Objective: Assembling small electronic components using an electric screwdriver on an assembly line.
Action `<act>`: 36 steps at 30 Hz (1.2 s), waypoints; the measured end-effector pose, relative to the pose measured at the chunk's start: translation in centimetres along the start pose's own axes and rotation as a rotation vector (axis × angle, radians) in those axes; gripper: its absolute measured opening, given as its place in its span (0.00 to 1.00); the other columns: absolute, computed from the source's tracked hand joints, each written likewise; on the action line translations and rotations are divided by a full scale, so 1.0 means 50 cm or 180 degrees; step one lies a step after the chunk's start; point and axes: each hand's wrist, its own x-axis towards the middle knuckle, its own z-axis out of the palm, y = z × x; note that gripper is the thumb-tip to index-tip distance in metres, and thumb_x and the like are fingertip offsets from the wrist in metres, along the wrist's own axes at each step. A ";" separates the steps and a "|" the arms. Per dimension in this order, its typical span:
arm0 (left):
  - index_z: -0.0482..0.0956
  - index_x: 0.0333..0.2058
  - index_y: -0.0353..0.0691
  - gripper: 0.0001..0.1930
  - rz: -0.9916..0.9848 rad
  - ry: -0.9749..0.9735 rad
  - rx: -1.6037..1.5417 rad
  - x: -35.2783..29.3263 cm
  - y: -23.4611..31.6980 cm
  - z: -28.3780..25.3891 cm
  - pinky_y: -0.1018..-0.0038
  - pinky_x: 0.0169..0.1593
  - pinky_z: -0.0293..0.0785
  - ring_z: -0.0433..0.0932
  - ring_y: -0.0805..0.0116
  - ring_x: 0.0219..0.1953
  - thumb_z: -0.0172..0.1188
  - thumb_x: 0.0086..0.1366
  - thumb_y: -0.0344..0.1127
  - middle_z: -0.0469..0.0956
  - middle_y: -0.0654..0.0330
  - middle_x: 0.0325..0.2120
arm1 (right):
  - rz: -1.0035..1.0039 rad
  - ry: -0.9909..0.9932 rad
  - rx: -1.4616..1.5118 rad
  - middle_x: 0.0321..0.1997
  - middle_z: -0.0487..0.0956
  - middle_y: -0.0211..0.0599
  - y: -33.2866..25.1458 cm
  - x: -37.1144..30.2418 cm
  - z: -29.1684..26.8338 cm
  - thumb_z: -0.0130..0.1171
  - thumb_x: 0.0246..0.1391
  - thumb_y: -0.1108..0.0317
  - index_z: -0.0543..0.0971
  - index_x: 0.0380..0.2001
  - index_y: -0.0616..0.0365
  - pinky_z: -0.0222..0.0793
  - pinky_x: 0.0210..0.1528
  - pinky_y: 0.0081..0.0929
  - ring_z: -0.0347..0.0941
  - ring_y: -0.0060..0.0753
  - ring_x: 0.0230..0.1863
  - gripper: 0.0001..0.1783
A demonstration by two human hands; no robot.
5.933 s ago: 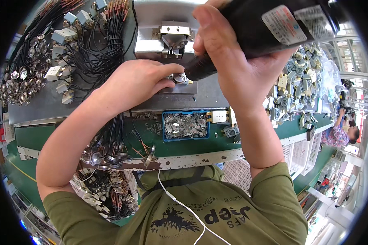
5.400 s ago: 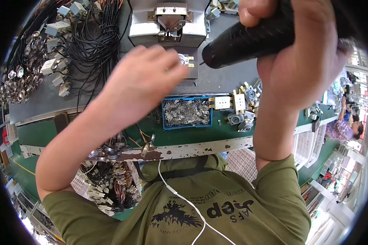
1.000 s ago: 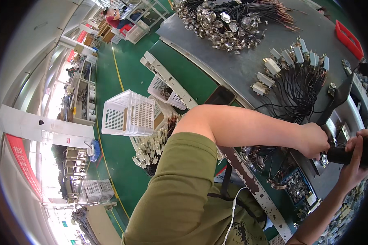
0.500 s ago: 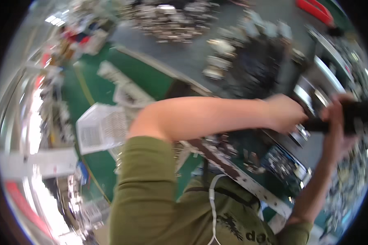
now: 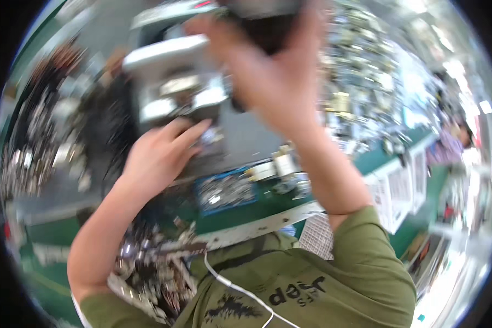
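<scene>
My left hand (image 5: 161,156) is just below a grey-white machine (image 5: 167,54) with shiny metal blocks (image 5: 180,90). Its fingers are bent, thumb and index finger around a small shiny part (image 5: 211,134), whose kind is too blurred to tell. My right hand (image 5: 276,90) is raised at the top centre, smeared by motion. Its thumb and fingers wrap the two sides of a large dark object (image 5: 268,27), partly cut off by the upper edge.
A blue-rimmed tray (image 5: 227,192) of small metal pieces lies near the bench edge, with pale blocks (image 5: 273,168) beside it. Many metal parts (image 5: 361,71) cover the bench to the right. Dark parts (image 5: 112,117) are piled at left. A person (image 5: 448,145) is at far right.
My view has swung to the right, bringing the machine to the centre. My left hand has left the dark object beside my right hand and is now at the machine's lower front.
</scene>
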 end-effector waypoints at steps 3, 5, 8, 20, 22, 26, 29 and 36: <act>0.83 0.50 0.47 0.21 0.0252 -0.0136 -0.0330 0.019 0.011 -0.035 0.62 0.40 0.77 0.81 0.54 0.36 0.71 0.55 0.30 0.80 0.60 0.41 | -0.1226 -0.0277 -0.0112 0.65 0.69 0.59 0.080 0.009 -0.023 0.78 0.45 0.63 0.47 0.76 0.67 0.67 0.65 0.41 0.71 0.56 0.62 0.64; 0.83 0.46 0.45 0.19 -0.0083 -0.0295 -0.0606 0.009 0.022 -0.039 0.61 0.40 0.76 0.80 0.54 0.37 0.72 0.54 0.28 0.81 0.60 0.39 | -0.0975 -0.0442 0.0175 0.66 0.66 0.61 0.077 -0.011 -0.051 0.77 0.46 0.61 0.45 0.77 0.67 0.66 0.65 0.42 0.69 0.60 0.62 0.65; 0.83 0.45 0.44 0.20 0.0266 -0.0214 -0.0201 0.015 0.030 -0.048 0.61 0.41 0.73 0.78 0.53 0.37 0.71 0.51 0.27 0.80 0.60 0.39 | -0.1222 -0.0326 -0.0003 0.73 0.62 0.52 0.089 -0.027 -0.091 0.78 0.51 0.60 0.44 0.79 0.59 0.68 0.58 0.35 0.70 0.37 0.59 0.65; 0.81 0.46 0.41 0.20 0.0142 -0.0134 -0.0099 0.009 0.052 -0.040 0.61 0.43 0.73 0.79 0.53 0.39 0.71 0.52 0.27 0.80 0.58 0.41 | -0.0077 0.0779 0.0722 0.68 0.73 0.55 0.173 0.005 -0.313 0.57 0.60 0.75 0.75 0.18 0.63 0.76 0.30 0.21 0.87 0.29 0.39 0.15; 0.81 0.45 0.40 0.20 0.0090 -0.0062 -0.0094 0.019 0.047 -0.035 0.61 0.43 0.73 0.79 0.54 0.39 0.71 0.52 0.27 0.81 0.58 0.40 | -0.0134 0.0556 0.0691 0.68 0.74 0.54 0.161 -0.004 -0.305 0.56 0.61 0.75 0.75 0.19 0.62 0.75 0.31 0.20 0.87 0.28 0.37 0.14; 0.82 0.44 0.41 0.18 0.0050 -0.0319 -0.0068 0.009 0.040 -0.059 0.60 0.44 0.73 0.79 0.52 0.42 0.70 0.53 0.26 0.81 0.57 0.42 | 0.0538 0.0164 0.0101 0.66 0.77 0.47 0.204 -0.014 -0.310 0.57 0.64 0.72 0.81 0.28 0.63 0.76 0.34 0.22 0.85 0.25 0.34 0.10; 0.80 0.49 0.40 0.19 0.0164 0.0502 -0.0029 -0.017 0.011 -0.133 0.63 0.51 0.74 0.78 0.52 0.48 0.68 0.58 0.25 0.79 0.51 0.48 | 0.0491 -0.0295 -0.2372 0.56 0.82 0.48 0.268 0.016 -0.325 0.64 0.64 0.59 0.83 0.51 0.55 0.78 0.48 0.37 0.83 0.42 0.45 0.17; 0.78 0.56 0.39 0.15 -0.1505 0.1187 0.1192 -0.192 -0.212 -0.251 0.66 0.61 0.70 0.76 0.59 0.55 0.59 0.75 0.38 0.77 0.55 0.54 | -0.0298 -0.1926 -0.3933 0.36 0.82 0.41 0.358 0.005 -0.331 0.66 0.50 0.63 0.87 0.39 0.51 0.71 0.53 0.46 0.78 0.49 0.46 0.12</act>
